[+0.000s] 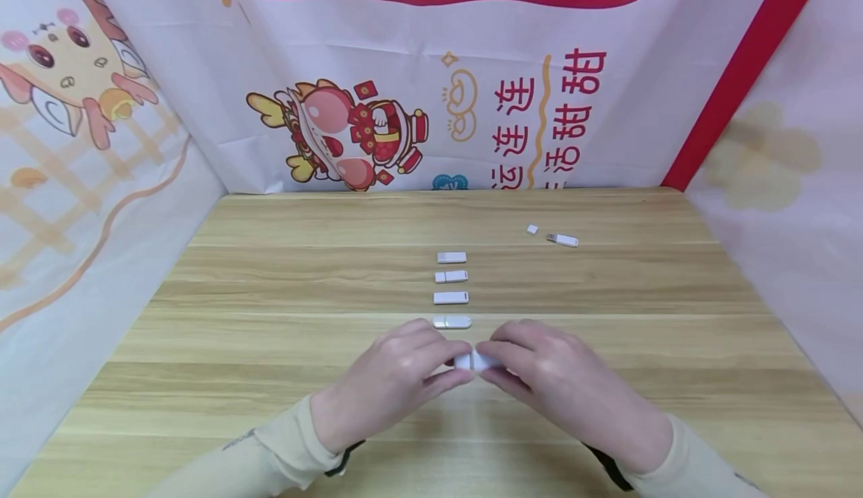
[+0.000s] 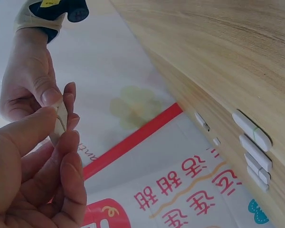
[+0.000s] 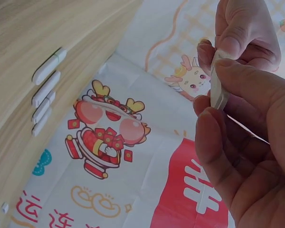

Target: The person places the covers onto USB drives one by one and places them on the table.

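Note:
A white USB stick [image 1: 482, 362] is held between both hands, over the near middle of the table. My left hand [image 1: 394, 378] pinches its left end, the cap side, between thumb and fingers. The other end is pinched by my right hand [image 1: 559, 378]. A thin line crosses the stick between cap and body, and fingers cover part of it. In the right wrist view the stick [image 3: 218, 88] is seen along its length. Just beyond the hands lies a round-ended white USB stick [image 1: 452, 322], the nearest of a column of several.
Farther up the column lie other white USB sticks [image 1: 450, 298], roughly parallel. At the back right, an uncapped USB stick [image 1: 565, 240] shows its metal plug beside a small white cap [image 1: 533, 229]. A printed cloth [image 1: 404, 34] hangs behind the wooden table [image 1: 270, 273].

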The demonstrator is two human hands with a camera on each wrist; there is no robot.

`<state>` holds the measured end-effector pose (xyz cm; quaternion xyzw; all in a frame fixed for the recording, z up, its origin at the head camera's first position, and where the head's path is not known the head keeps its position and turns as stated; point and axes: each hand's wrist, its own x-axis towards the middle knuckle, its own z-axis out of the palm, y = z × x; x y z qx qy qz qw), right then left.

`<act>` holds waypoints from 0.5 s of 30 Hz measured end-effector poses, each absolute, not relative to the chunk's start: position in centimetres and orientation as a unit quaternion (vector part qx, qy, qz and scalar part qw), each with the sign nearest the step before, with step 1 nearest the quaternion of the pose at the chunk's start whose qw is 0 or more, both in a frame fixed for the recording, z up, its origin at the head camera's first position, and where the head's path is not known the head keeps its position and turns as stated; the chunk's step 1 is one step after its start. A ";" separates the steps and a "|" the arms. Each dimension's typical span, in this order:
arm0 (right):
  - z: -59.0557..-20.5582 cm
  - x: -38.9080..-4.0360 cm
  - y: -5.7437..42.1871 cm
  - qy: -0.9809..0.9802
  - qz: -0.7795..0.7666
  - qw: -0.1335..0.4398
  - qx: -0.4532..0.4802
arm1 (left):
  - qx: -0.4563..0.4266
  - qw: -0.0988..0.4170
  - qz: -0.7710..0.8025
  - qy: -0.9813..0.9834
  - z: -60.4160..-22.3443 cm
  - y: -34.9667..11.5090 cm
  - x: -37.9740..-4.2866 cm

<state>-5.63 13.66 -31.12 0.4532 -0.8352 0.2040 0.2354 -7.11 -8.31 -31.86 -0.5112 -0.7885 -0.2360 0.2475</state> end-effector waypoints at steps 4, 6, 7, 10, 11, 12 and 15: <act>-31.2 -5.7 13.7 -0.832 0.213 0.237 0.454 | -0.510 0.232 -0.233 -0.795 -32.0 -8.3 -7.2; -31.3 -5.7 13.8 -0.832 0.214 0.235 0.454 | -0.505 0.222 -0.232 -0.801 -32.0 -8.3 -7.3; -31.4 -5.7 13.8 -0.833 0.214 0.233 0.454 | -0.501 0.220 -0.230 -0.805 -32.0 -8.3 -7.3; -31.5 -5.7 13.8 -0.831 0.215 0.235 0.457 | -0.493 0.213 -0.228 -0.812 -32.0 -8.2 -7.3; -31.5 -5.7 13.8 -0.829 0.216 0.235 0.459 | -0.492 0.211 -0.227 -0.813 -32.1 -8.2 -7.3; -31.5 -5.7 13.9 -0.829 0.217 0.232 0.459 | -0.493 0.211 -0.224 -0.814 -32.1 -8.2 -7.3; -31.5 -5.7 13.9 -0.833 0.218 0.221 0.458 | -0.493 0.205 -0.221 -0.816 -32.1 -8.0 -7.4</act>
